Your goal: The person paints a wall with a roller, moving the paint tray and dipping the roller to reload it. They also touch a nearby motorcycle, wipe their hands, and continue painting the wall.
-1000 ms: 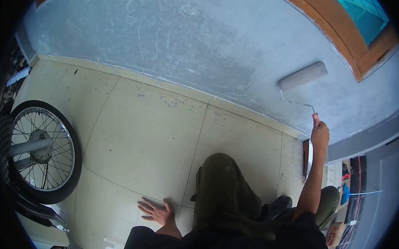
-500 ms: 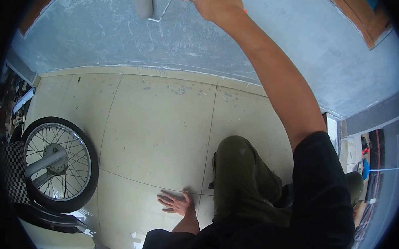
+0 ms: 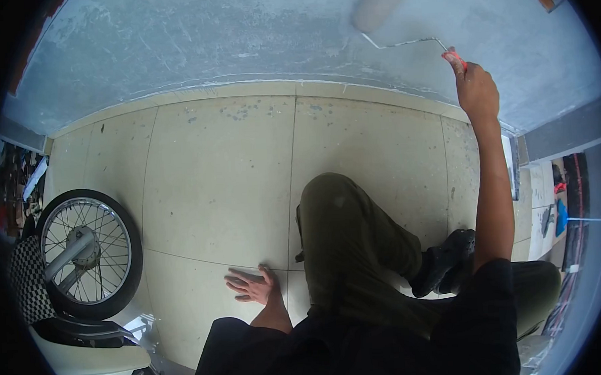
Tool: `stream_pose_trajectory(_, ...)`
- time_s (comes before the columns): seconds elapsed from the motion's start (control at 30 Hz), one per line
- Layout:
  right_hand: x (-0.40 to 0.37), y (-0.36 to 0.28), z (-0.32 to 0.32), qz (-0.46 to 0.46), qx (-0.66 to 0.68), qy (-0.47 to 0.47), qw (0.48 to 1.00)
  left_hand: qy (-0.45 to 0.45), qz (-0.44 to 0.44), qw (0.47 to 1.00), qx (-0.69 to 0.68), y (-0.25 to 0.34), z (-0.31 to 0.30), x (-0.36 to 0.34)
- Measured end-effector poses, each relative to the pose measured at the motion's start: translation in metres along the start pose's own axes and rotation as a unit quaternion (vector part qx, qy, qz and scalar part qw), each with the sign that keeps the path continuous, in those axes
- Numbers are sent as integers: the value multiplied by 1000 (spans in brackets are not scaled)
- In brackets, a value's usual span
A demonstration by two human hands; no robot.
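At the upper right, my right hand (image 3: 477, 89) is closed around the red handle of a paint roller (image 3: 411, 42). The roller's bent wire frame runs left to a greyish sleeve, blurred, which lies against the blue-grey wall (image 3: 240, 39). My left hand (image 3: 253, 287) rests on the tiled floor (image 3: 213, 178) at the lower middle, palm down with its fingers spread and nothing in it.
A motorcycle wheel (image 3: 136, 255) stands on the left, with a checkered part beside it. My bent knee (image 3: 331, 199) is in the middle, a dark shoe (image 3: 444, 261) to its right. Assorted items line the far right edge.
My right hand has moved right and down in view with the roller, whose sleeve is now farther right on the wall. My left hand stays on the floor. The view has shifted somewhat.
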State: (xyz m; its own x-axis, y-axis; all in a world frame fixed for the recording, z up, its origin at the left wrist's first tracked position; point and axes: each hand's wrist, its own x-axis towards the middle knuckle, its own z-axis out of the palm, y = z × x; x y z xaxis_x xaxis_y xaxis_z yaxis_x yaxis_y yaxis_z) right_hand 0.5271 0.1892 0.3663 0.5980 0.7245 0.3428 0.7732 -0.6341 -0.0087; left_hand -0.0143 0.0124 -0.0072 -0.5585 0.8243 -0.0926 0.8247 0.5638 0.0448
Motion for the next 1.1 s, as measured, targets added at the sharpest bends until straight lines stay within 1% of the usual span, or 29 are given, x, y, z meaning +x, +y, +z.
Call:
stream_pose_trajectory(0.07,-19,51,12,90,3,2,996,26,5,1000,6,-1,8,-1)
stream_pose_trajectory(0.1,-24,70,16,109,1,1,994,30,24,999,9,-1,12,-1)
stream_pose_trajectory(0.17,-37,99,28,141,8,-6,990,19,0,1000,22,-2,13,-1)
stream_pose_trajectory(0.2,-42,105,28,149,13,-13,989,27,2,999,24,-4,18,-1)
stream_pose_trajectory(0.23,-48,108,32,151,14,1,988,34,24,998,38,-5,20,0)
stream_pose_trajectory(0.27,-52,109,38,152,14,14,988,32,13,999,35,-6,23,1)
stream_pose_trajectory(0.3,-55,108,44,149,16,17,989,28,2,999,35,-9,27,2)
stream_pose_trajectory(0.33,-59,106,49,144,17,18,989,45,17,999,24,-14,32,2)
stream_pose_trajectory(0.4,-67,90,52,108,-21,31,993,50,29,998,4,-18,34,4)
stream_pose_trajectory(0.43,-69,78,45,117,-23,20,993,56,31,998,-5,-19,37,4)
stream_pose_trajectory(0.5,-73,55,34,85,-19,-63,994,57,38,998,-2,-21,39,4)
stream_pose_trajectory(0.63,-71,35,67,74,12,-85,994,69,38,997,-5,-20,40,3)
stream_pose_trajectory(0.7,-71,26,109,-64,28,-16,997,64,40,997,-14,-20,40,4)
stream_pose_trajectory(0.83,-72,16,133,-71,19,-28,997,62,31,998,1,-19,40,4)
stream_pose_trajectory(0.9,-73,16,133,3,83,-70,994,74,37,996,19,-20,43,5)
stream_pose_trajectory(0.93,-75,22,134,-2,81,-69,994,71,33,997,17,-18,40,3)
stream_pose_trajectory(0.97,-79,33,137,29,96,-74,992,64,32,997,12,-15,33,1)
stream_pose_trajectory(1.0,-83,47,141,60,110,-78,989,58,32,998,7,-11,30,0)
stream_pose_trajectory(1.07,-94,87,158,108,97,-63,987,61,33,998,6,-14,33,0)
stream_pose_trajectory(1.1,-104,111,166,139,119,-80,980,67,37,997,6,-15,34,1)
